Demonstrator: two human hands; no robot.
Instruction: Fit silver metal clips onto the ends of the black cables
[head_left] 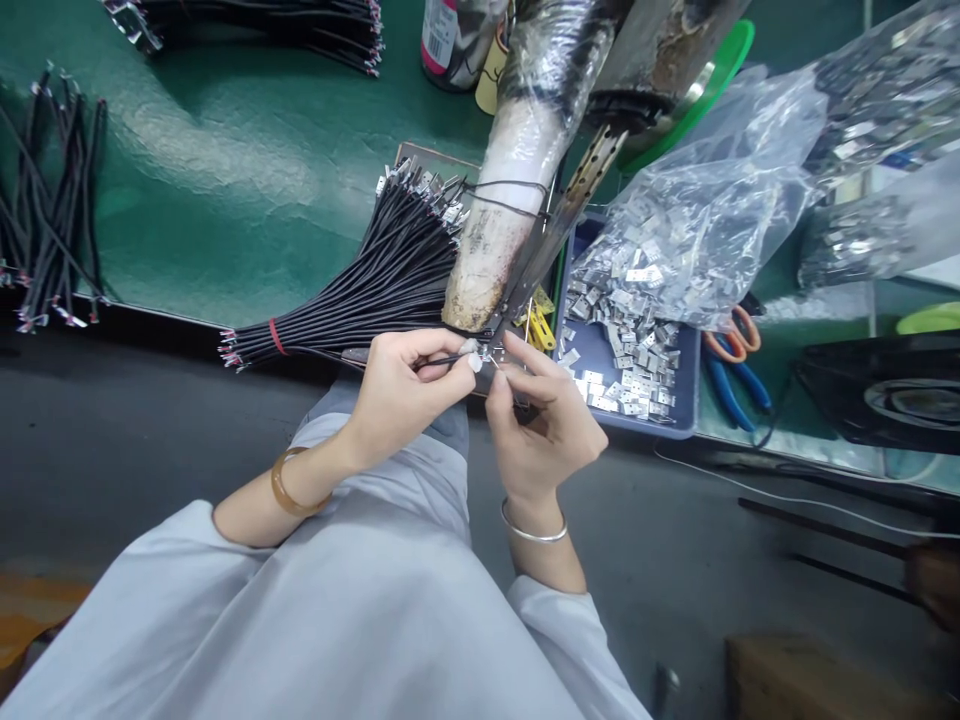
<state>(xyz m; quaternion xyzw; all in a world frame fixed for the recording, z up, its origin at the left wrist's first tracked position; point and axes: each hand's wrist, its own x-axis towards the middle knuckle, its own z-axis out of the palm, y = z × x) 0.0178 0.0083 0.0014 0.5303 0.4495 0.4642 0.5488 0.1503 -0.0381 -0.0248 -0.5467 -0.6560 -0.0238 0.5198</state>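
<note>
My left hand [409,390] is closed, pinching a black cable [450,359] near its end between thumb and fingertips. Pale coverings show on the fingertips. Close by on the right, my right hand [544,420] pinches a thin wire [494,362] between thumb and finger, pointing at the cable's end. Small metal bits lie where the fingertips meet; their detail is too fine to make out. Just behind the hands is a fanned bundle of black cables [367,265], tied with a red band [277,337] and tipped with metal connectors at the far end.
A plastic-wrapped white tube [502,190] and a perforated metal rod [592,175] slant down above my hands. Right of them stand a blue tray [686,390] of metal connectors, a plastic bag [720,200] and blue-handled pliers [727,390]. More black cables [60,200] hang over the left edge.
</note>
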